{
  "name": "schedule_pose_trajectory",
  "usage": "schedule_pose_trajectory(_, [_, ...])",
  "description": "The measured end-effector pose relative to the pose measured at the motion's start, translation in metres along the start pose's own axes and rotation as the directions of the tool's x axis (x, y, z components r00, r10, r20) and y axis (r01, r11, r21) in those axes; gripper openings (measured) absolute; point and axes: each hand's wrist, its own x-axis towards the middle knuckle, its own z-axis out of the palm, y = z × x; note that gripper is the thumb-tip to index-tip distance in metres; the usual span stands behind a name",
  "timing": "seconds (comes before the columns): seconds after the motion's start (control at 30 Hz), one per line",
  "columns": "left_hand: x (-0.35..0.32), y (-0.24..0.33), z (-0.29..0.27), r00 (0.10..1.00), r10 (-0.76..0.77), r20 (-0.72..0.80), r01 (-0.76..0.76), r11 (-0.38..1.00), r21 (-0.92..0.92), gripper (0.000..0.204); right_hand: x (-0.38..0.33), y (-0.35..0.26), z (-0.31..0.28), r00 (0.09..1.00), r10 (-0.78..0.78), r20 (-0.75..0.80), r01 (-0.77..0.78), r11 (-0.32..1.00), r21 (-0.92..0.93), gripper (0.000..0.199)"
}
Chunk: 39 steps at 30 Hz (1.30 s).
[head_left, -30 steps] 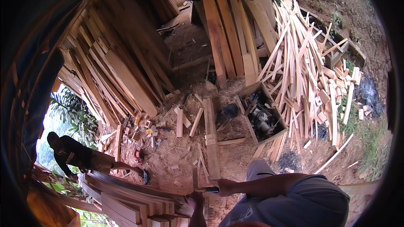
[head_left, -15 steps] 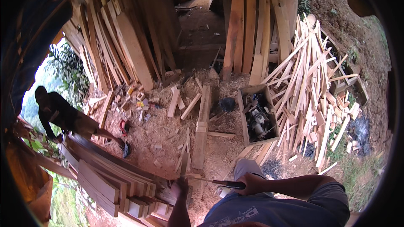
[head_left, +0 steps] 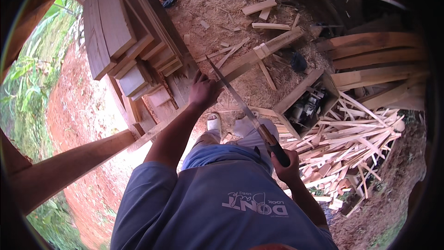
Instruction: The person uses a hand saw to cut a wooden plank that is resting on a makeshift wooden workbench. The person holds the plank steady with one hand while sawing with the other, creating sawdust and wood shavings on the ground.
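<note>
My right hand [head_left: 286,164] is closed around the black grip of a long, narrow-bladed tool [head_left: 238,99], which has a brown section between blade and grip. Its blade slants up and left across my front, ending in a tapered tip; I cannot make out any teeth. Close to the blade's middle, my left hand [head_left: 204,91] has its fingers partly spread at the end of a dark plank [head_left: 187,75]. Beside that hand is a stack of thick sawn boards [head_left: 111,23], their ends toward me. Beyond the blade, a long timber [head_left: 277,41] lies on the ground.
A wooden box [head_left: 296,90] of machine parts stands at right. A heap of thin offcut strips [head_left: 351,139] spreads past it. Offcuts [head_left: 259,7] and shavings cover the ground ahead. A beam [head_left: 74,166] crosses at lower left. Another person's foot [head_left: 169,1] shows at the top.
My view has swung left and down, so the board stack now appears higher. More of the blade shows. The other person is now mostly out of view. My right hand still grips the tool.
</note>
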Motion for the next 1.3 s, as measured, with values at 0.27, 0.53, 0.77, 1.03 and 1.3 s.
schedule_pose_trajectory(0.27, [0.000, -0.002, 0.006, 0.997, -0.012, -0.071, 0.009, 0.999, -0.038, 0.020, 0.002, 0.008, -0.005, 0.995, 0.086, 0.052, -0.085, 0.996, -0.027, 0.024])
schedule_pose_trajectory(0.53, [0.001, -0.002, 0.006, 0.996, -0.008, -0.087, 0.002, 0.998, -0.069, 0.020, 0.008, -0.004, -0.011, 1.000, 0.017, 0.005, -0.017, 1.000, 0.003, 0.025])
schedule_pose_trajectory(0.77, [-0.002, -0.006, 0.004, 0.997, -0.068, 0.038, 0.071, 0.995, -0.072, 0.034, 0.021, -0.046, -0.020, 0.997, -0.065, -0.040, 0.063, 0.997, -0.038, 0.022])
schedule_pose_trajectory(1.03, [-0.004, 0.003, 0.001, 0.994, -0.079, 0.080, 0.079, 0.997, 0.010, 0.041, 0.035, -0.057, -0.031, 0.996, -0.033, 0.081, 0.035, 0.999, -0.026, 0.026])
schedule_pose_trajectory(1.3, [0.010, 0.001, 0.019, 0.999, -0.025, 0.033, 0.025, 1.000, -0.004, 0.040, 0.037, -0.056, -0.015, 0.975, -0.209, -0.081, 0.216, 0.972, 0.097, 0.030])
